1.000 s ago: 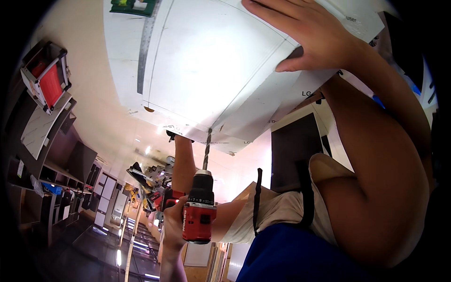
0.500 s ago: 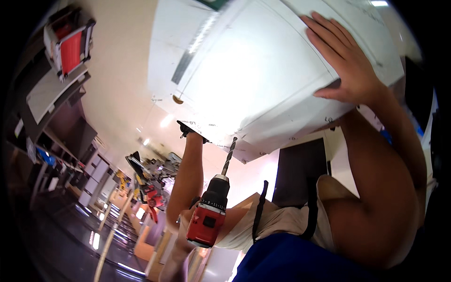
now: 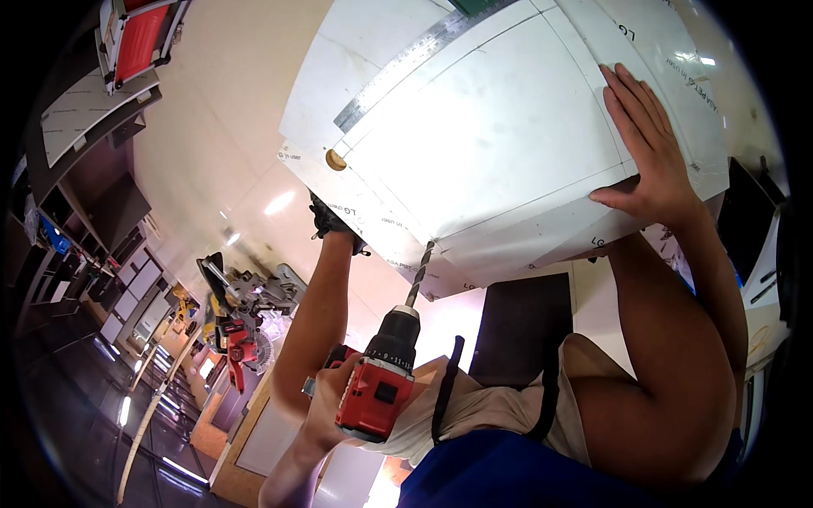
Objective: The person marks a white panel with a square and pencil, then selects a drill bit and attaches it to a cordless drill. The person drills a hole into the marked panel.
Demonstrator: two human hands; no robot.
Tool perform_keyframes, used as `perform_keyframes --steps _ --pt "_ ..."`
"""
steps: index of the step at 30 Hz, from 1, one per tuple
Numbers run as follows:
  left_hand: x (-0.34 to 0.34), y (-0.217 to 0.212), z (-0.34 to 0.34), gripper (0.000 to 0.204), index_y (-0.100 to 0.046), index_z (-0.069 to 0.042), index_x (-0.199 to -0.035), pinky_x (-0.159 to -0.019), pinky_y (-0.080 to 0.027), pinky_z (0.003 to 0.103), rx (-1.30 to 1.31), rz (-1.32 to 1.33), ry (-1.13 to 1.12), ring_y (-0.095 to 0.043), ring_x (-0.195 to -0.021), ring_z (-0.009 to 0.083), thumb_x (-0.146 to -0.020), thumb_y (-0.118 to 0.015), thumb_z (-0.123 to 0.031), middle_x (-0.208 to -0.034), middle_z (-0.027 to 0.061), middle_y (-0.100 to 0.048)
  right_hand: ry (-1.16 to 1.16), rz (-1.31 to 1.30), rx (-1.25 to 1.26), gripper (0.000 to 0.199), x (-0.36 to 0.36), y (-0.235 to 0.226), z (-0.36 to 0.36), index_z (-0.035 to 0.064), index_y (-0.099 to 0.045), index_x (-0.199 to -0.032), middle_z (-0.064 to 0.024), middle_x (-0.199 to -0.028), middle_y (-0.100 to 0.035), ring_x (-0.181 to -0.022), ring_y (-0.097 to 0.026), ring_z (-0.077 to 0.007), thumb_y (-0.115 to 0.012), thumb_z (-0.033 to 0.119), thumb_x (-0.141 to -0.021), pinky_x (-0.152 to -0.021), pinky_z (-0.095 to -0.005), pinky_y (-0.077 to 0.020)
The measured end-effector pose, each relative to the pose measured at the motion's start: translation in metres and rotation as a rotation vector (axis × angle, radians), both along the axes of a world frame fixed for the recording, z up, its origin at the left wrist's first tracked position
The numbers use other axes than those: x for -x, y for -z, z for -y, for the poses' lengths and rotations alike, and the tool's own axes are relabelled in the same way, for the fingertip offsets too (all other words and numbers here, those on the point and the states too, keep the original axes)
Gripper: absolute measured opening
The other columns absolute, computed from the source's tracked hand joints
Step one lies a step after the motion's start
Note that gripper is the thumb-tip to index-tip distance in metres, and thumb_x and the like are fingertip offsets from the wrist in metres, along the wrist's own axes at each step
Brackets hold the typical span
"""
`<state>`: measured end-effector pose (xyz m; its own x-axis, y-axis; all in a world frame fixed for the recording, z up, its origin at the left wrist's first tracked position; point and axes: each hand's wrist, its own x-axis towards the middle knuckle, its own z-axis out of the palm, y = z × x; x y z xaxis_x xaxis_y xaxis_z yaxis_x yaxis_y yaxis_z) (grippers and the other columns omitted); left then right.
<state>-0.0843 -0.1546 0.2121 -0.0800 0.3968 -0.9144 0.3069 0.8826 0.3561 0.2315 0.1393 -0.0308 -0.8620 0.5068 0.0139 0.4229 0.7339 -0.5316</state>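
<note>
My left hand [image 3: 326,411] is wrapped around the handle of a red and black cordless drill [image 3: 373,398]. A long twist bit [image 3: 420,275] points away from me, its tip at a corner of pencil lines near the close edge of a white board [image 3: 483,161]. Whether the tip touches the board I cannot tell. My right hand [image 3: 650,165] lies flat on the board's right side, fingers spread. A steel ruler [image 3: 406,63] rests along the far left part of the board. Left of the pencil lines is a round hole [image 3: 335,160], partly showing brown.
A green object [image 3: 476,5] sits by the ruler at the top. My bare legs straddle the near side of the board. On the left stand a red and black saw [image 3: 241,339], a panel-topped bench [image 3: 85,118] and a red-and-silver folded frame [image 3: 140,42].
The view has shifted, and the board shows more fully. The bit's tip has come closer to the pencil-line corner. My right hand stays flat on the board.
</note>
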Motion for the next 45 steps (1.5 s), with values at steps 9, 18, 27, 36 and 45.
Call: perform_keyframes --steps 9,18,27,36,45 --pt "-0.001 0.004 0.003 0.07 -0.06 0.002 -0.102 -0.07 -0.05 0.032 -0.02 0.061 -0.017 -0.065 -0.071 0.0178 -0.058 -0.084 -0.047 -0.082 0.0096 -0.068 0.014 0.004 0.005 0.104 0.0 0.001 0.001 0.0011 -0.036 -0.149 -0.0151 -0.157 -0.033 -0.147 -0.026 -0.0327 -0.075 0.056 -0.07 -0.12 -0.048 -0.0196" --pt "-0.021 0.004 -0.005 0.045 -0.06 0.002 -0.105 -0.061 -0.053 0.035 -0.073 -0.149 0.159 -0.071 -0.065 0.0311 -0.072 -0.08 -0.019 -0.071 0.0155 -0.067 0.013 0.009 0.002 0.104 -0.001 0.001 0.001 0.0008 -0.037 -0.148 -0.0147 -0.157 -0.033 -0.147 -0.026 -0.0327 -0.076 0.055 -0.069 -0.12 -0.048 -0.0205" --pt "-0.048 0.005 0.01 0.053 -0.06 -0.001 -0.111 -0.062 -0.054 0.036 0.014 -0.243 0.155 -0.072 -0.068 0.0305 -0.072 -0.082 -0.028 -0.072 0.0174 -0.068 0.02 0.019 0.005 0.109 0.0 0.001 0.003 0.0039 -0.036 -0.149 -0.0131 -0.158 -0.032 -0.148 -0.026 -0.0312 -0.082 0.05 -0.062 -0.121 -0.0481 -0.0198" --pt "-0.058 0.004 0.002 0.047 -0.059 0.001 -0.107 -0.061 -0.054 0.038 0.031 -0.262 0.17 -0.07 -0.069 0.0349 -0.074 -0.08 -0.024 -0.071 0.0192 -0.067 0.017 0.023 0.001 0.11 -0.001 0.002 0.003 0.003 -0.035 -0.149 -0.0135 -0.158 -0.031 -0.148 -0.026 -0.0314 -0.083 0.049 -0.061 -0.121 -0.048 -0.02" --pt "-0.054 0.006 0.01 0.042 -0.058 0.002 -0.103 -0.058 -0.052 0.041 -0.026 -0.222 0.18 -0.068 -0.067 0.0382 -0.075 -0.079 -0.023 -0.069 0.021 -0.065 0.019 0.012 0.007 0.111 0.0 0.002 0.003 0.003 -0.035 -0.15 -0.0136 -0.158 -0.031 -0.148 -0.026 -0.0313 -0.084 0.047 -0.06 -0.121 -0.0478 -0.02"
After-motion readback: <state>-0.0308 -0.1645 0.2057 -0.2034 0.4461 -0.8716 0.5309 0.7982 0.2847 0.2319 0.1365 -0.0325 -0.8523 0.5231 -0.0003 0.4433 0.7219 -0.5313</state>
